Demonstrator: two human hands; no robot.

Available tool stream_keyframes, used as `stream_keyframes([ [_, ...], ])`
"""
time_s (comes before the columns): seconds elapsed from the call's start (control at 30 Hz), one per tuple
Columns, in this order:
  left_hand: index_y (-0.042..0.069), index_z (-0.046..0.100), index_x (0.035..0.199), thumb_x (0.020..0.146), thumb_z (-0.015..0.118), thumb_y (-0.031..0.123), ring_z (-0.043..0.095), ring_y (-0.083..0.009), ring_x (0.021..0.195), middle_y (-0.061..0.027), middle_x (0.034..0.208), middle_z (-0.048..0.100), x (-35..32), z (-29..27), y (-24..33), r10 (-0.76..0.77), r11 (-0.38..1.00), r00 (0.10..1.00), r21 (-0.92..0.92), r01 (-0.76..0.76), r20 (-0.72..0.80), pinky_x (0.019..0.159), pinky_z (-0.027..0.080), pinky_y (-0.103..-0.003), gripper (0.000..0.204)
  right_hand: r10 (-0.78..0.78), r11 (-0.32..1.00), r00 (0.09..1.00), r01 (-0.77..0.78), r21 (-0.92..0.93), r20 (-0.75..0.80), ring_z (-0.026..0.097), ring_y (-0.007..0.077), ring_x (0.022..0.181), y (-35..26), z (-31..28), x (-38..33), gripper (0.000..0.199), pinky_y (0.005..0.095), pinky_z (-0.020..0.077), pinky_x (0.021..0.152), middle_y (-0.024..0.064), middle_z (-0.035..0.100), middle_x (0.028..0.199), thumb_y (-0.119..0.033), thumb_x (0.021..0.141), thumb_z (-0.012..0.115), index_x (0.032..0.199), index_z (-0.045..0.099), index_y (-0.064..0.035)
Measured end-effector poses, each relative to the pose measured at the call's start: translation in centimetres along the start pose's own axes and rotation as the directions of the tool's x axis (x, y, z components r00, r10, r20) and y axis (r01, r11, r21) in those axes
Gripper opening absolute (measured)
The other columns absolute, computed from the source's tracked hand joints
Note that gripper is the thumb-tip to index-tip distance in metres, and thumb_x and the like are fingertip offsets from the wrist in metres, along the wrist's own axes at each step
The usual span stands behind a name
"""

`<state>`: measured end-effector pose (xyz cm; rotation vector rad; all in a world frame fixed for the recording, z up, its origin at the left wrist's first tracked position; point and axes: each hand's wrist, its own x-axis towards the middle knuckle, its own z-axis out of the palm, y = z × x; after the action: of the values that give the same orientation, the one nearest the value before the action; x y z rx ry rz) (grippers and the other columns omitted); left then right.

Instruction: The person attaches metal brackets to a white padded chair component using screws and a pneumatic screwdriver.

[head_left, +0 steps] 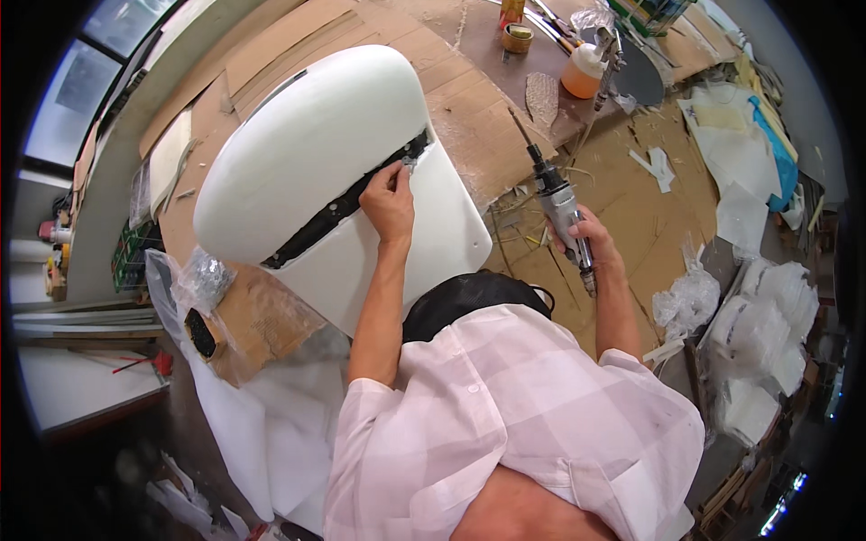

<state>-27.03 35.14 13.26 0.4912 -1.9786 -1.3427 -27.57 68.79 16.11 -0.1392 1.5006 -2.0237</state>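
Two bare hands show on my distant feed: the left hand (390, 200), thumb and finger together, pinches a small shiny piece (409, 164) over the far right end of a matte black strip (336, 211), while the right hand (595, 243) is wrapped around a grey metal driver (563, 206), its slim bit aimed far and left. I judge a loose pinch could drop the piece, and a careless swing could scar the smooth, round-cornered white shell (311, 135), lying left of centre on creased brown cardboard (483, 135).
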Motion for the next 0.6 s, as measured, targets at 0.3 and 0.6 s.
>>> stream_keyframes([
  [0.3,0.004,0.075,0.085,0.077,0.078,0.018,0.069,-0.0224,0.062,-0.0088,0.071,0.072,0.3,3.7,1.1,0.047,0.879,0.976,0.473,0.061,-0.213,0.058,0.052,-0.032,0.016,0.084,0.996,0.996,-0.085,0.032,0.036,0.059,0.0161,0.061,-1.3,-6.9,1.8,0.060,0.0262,0.0496,0.056,0.0085,0.059,0.080,-0.029,0.061,0.066,0.110,0.055,0.0033],
  [0.6,0.005,0.071,0.072,0.073,0.082,0.019,0.068,-0.0212,0.056,-0.0059,0.064,0.070,0.5,4.4,1.8,0.080,0.849,0.944,0.517,0.103,-0.320,0.054,0.050,-0.032,0.018,0.104,0.992,0.992,-0.108,0.061,0.074,0.058,0.0170,0.058,-1.7,-7.9,3.4,0.066,0.0256,0.0483,0.053,0.0122,0.060,0.087,-0.031,0.060,0.067,0.113,0.054,0.0061],
])
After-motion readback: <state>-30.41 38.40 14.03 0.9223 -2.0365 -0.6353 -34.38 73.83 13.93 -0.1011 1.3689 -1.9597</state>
